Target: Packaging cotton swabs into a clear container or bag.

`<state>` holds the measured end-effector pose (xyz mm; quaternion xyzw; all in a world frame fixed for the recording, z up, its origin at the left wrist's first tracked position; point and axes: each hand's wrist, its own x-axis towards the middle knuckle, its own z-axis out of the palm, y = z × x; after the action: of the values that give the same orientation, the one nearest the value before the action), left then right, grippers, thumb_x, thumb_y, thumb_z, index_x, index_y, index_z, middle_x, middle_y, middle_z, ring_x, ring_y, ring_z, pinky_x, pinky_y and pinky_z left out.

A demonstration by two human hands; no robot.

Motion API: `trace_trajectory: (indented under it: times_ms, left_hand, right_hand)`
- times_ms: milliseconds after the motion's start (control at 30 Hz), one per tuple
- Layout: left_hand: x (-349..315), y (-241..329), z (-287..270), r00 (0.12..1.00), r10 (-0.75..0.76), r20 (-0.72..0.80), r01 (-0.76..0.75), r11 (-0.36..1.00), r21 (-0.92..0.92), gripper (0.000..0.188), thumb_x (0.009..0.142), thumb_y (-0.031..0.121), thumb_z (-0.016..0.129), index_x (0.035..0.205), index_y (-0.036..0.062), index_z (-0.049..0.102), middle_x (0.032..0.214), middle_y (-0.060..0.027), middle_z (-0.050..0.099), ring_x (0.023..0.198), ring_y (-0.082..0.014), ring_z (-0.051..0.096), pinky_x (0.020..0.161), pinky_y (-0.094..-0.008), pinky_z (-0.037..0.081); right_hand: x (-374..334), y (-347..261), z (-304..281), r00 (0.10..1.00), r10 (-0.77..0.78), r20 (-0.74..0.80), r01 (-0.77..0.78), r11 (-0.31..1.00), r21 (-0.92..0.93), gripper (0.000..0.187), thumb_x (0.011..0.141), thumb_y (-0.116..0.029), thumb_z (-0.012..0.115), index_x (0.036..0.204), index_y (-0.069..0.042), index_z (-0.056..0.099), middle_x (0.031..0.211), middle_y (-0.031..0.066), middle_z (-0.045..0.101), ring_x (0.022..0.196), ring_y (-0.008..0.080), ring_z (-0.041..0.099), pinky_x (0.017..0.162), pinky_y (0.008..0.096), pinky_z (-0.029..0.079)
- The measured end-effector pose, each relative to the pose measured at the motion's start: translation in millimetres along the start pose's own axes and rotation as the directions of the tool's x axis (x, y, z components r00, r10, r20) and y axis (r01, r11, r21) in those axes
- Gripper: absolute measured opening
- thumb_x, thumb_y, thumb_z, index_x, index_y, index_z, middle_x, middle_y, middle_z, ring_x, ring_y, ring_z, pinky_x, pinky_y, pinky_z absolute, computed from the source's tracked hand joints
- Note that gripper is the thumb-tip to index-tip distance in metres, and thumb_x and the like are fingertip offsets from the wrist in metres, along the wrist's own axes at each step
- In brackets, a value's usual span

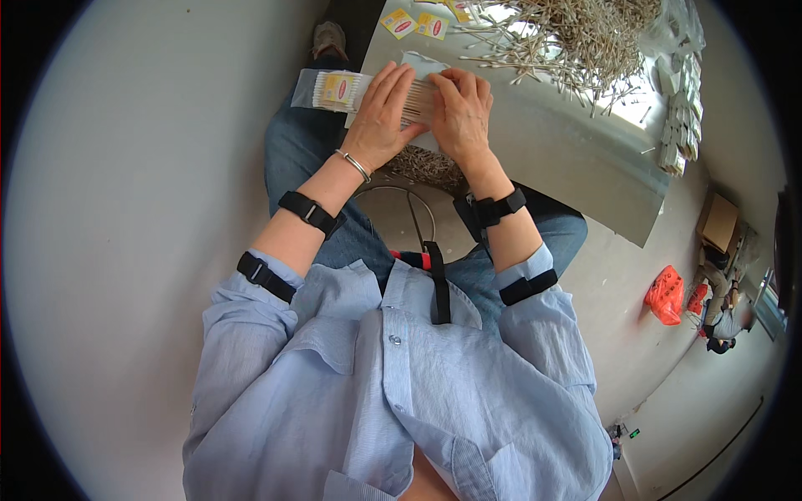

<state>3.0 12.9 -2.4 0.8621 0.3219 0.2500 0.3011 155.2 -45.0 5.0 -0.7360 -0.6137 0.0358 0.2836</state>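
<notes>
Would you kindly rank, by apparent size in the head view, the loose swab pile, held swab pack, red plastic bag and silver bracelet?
Largest first:
1. Loose swab pile
2. Held swab pack, partly covered
3. Red plastic bag
4. Silver bracelet

Bare hands meet over the near left corner of the surface (568, 159), both backs turned upward. The left hand (378, 119) lies with its fingers (393, 90) close together and bent at the knuckles, its thumb (412, 132) stretched toward the right hand (464, 113). There, the fingers (448, 86) curl downward; the right thumb appears largely hidden, leaving its grip unclear. Forearms angle inward from either side, the left forearm (288, 240) slanting rightward, the right forearm (511, 242) reaching more steeply across the near edge.
</notes>
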Motion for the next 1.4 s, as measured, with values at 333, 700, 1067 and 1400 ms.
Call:
trace_trajectory:
  times_ms: [333,700,1067,1400]
  left_hand:
    - [3.8,3.5,3.7,0.999,-0.001,-0.052,-0.002,0.998,-0.061,0.071,0.082,0.018,0.072,0.141,0.0015,0.036,0.144,-0.0191,0.04,0.136,-0.0342,0.035,0.113,-0.0407,0.03]
    - [10.7,8.1,12.7,0.991,-0.098,-0.088,0.064,0.942,-0.33,0.041,0.1,0.012,0.04,0.14,0.0027,0.041,0.143,-0.0196,0.043,0.135,-0.0339,0.039,0.111,-0.0386,0.033]
    - [8.5,1.0,6.3,0.972,-0.229,-0.051,0.172,0.842,-0.511,0.039,0.102,0.015,0.037,0.137,0.0016,0.046,0.139,-0.015,0.05,0.133,-0.0262,0.044,0.11,-0.0342,0.034]
    - [11.3,0.5,1.7,0.952,-0.306,-0.015,0.161,0.543,-0.824,0.042,0.104,0.019,0.032,0.139,-0.0025,0.042,0.141,-0.0146,0.047,0.134,-0.0229,0.04,0.114,-0.0342,0.028]
  right_hand:
    - [-9.6,4.6,9.5,0.97,0.193,-0.149,-0.107,0.888,0.448,0.031,0.091,-0.009,0.054,0.122,-0.005,0.057,0.125,0.0127,0.053,0.118,0.0314,0.047,0.101,0.0397,0.037]
    - [-12.0,6.0,13.1,0.977,0.179,-0.116,-0.11,0.889,0.445,0.041,0.09,-0.007,0.055,0.13,-0.001,0.048,0.136,0.0169,0.045,0.129,0.0345,0.037,0.108,0.0412,0.031]
    - [-16.2,-1.1,5.4,0.985,0.143,-0.093,-0.088,0.893,0.441,0.052,0.089,-0.005,0.055,0.138,0.003,0.038,0.146,0.0211,0.036,0.14,0.0376,0.027,0.114,0.0428,0.024]
    - [-19.4,-16.6,5.9,0.999,0.028,0.044,-0.035,0.985,0.166,0.058,0.084,-0.004,0.062,0.137,0.001,0.039,0.147,0.0206,0.036,0.141,0.0402,0.025,0.114,0.0476,0.025]
